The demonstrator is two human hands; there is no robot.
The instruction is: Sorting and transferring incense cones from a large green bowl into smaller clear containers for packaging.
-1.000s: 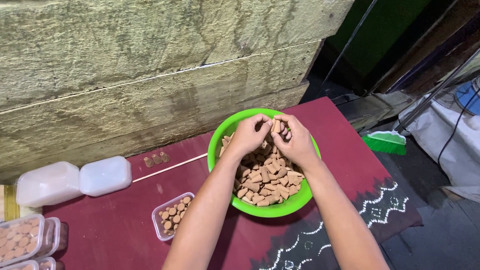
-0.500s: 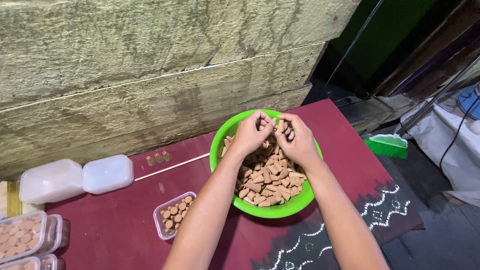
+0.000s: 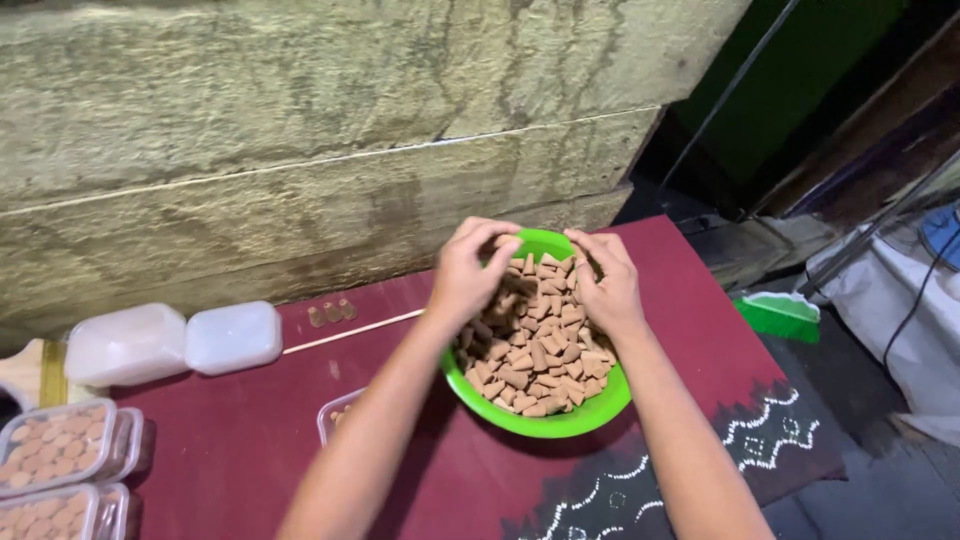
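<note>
Head view: a green bowl (image 3: 560,425) heaped with small brown cone-shaped pieces (image 3: 535,350) sits at the centre of the frame on a dark red cloth (image 3: 240,440), and both hands reach into its far side. The left hand (image 3: 468,275) curls over the heap at the bowl's upper left rim, fingers bent onto the pieces, while the right hand (image 3: 605,280) does likewise at the upper right; whether either actually grips any cannot be told
</note>
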